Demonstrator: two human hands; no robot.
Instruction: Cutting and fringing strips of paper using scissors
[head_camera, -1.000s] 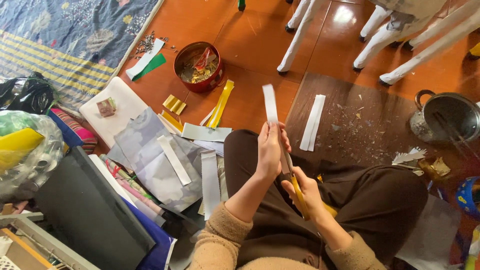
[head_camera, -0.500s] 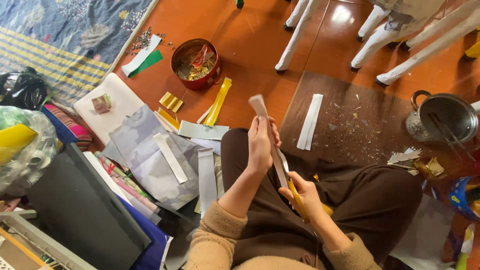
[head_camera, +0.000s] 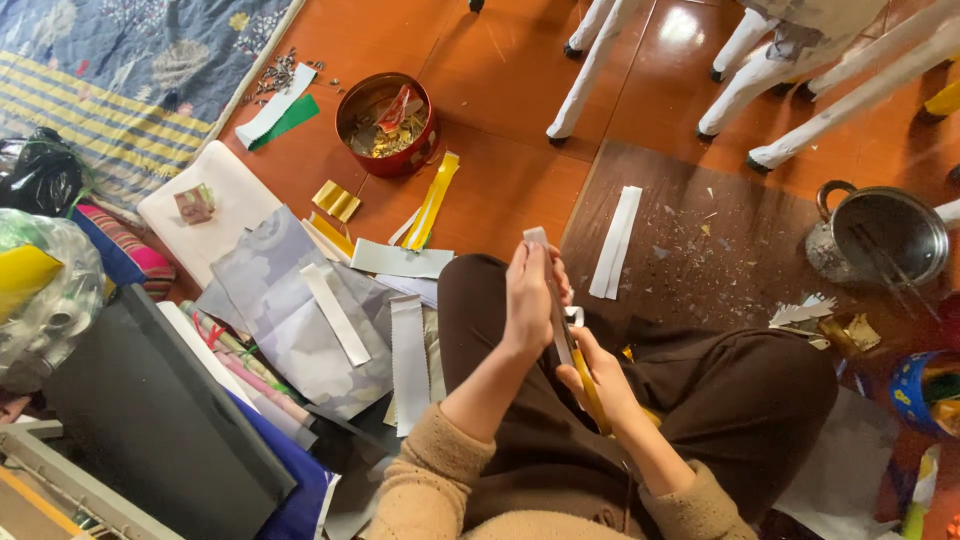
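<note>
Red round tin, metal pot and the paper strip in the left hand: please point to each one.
Red round tin (head_camera: 420, 160), head view, on its red side wall.
Metal pot (head_camera: 826, 255), head view, on its outer wall.
Paper strip (head_camera: 536, 238), head view, on its top end above the left hand (head_camera: 528, 300).

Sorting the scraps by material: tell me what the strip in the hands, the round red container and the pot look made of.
Strip: likely paper or thin card, matte pale grey, flat and thin, held by the left hand.
Round red container: probably a metal tin, glossy red wall with a thin rim.
Pot: metal, dull silver-grey with worn sheen and loop handle.
</note>
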